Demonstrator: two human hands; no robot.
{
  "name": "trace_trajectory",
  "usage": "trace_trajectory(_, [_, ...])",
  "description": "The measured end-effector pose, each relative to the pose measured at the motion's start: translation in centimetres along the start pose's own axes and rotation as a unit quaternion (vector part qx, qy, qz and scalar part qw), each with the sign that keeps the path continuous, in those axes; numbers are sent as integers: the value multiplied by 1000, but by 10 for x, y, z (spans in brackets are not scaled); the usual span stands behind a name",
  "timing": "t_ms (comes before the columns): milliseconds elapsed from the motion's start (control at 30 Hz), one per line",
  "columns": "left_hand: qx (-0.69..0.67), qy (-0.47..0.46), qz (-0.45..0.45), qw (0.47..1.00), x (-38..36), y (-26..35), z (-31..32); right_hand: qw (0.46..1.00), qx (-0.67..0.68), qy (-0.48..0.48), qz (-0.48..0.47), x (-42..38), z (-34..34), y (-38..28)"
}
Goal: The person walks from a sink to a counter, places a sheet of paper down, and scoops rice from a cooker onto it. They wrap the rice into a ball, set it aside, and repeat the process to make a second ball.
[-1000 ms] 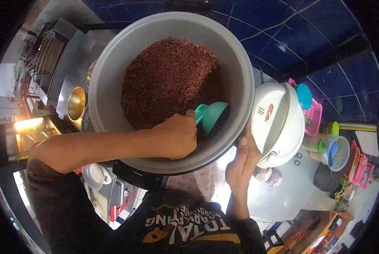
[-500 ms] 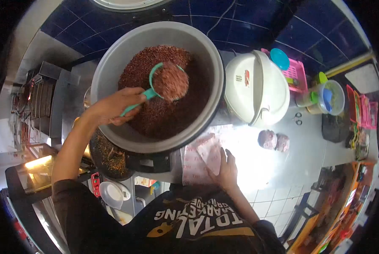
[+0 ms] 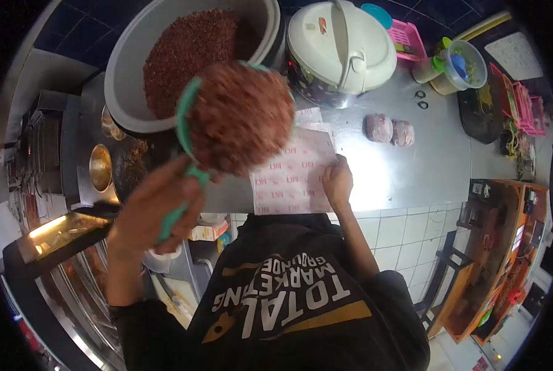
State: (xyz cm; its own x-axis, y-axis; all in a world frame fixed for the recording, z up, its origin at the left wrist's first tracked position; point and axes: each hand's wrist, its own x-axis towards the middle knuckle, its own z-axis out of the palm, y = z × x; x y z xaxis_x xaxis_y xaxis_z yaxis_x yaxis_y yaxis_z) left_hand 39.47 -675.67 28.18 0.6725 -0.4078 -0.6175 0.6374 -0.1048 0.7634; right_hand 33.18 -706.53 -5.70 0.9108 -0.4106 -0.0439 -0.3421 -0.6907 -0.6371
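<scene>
My left hand (image 3: 156,207) is closed around the handle of a green scoop (image 3: 187,120). Reddish-brown grains (image 3: 239,117) are heaped in the scoop, blurred by motion. The scoop hangs between a large grey pot (image 3: 119,83), which holds more of the same grains, and a printed paper sheet (image 3: 289,185). Closed at the right edge of that sheet is my right hand (image 3: 338,183), with the paper's edge at its fingertips. The sheet lies near the front edge of the metal counter, its upper part partly behind the scoop.
A white-lidded cooker (image 3: 341,46) stands beyond the paper. Two wrapped bundles (image 3: 389,130) lie right of it on the counter (image 3: 418,179). Farther right are black scissors (image 3: 421,99), a clear tub (image 3: 471,68) and a pink basket (image 3: 406,38). A golden bowl (image 3: 101,167) sits at left.
The full scoop has come out of the pot toward me and the paper. My right hand has gone from lying over folded paper to gripping its edge, and the sheet is opened out. The view has shifted.
</scene>
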Motion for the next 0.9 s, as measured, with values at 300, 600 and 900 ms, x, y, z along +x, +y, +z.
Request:
trace_trajectory(300, [-98, 15, -108, 989, 107, -231, 30, 1000, 24, -5, 9, 7, 0, 16])
trace_trajectory(600, [613, 263, 106, 737, 149, -292, 88, 999, 35, -40, -10, 10, 7, 26])
trace_trajectory(900, [536, 188, 227, 791, 167, -299, 88, 999, 29, -38, -17, 10, 4, 28])
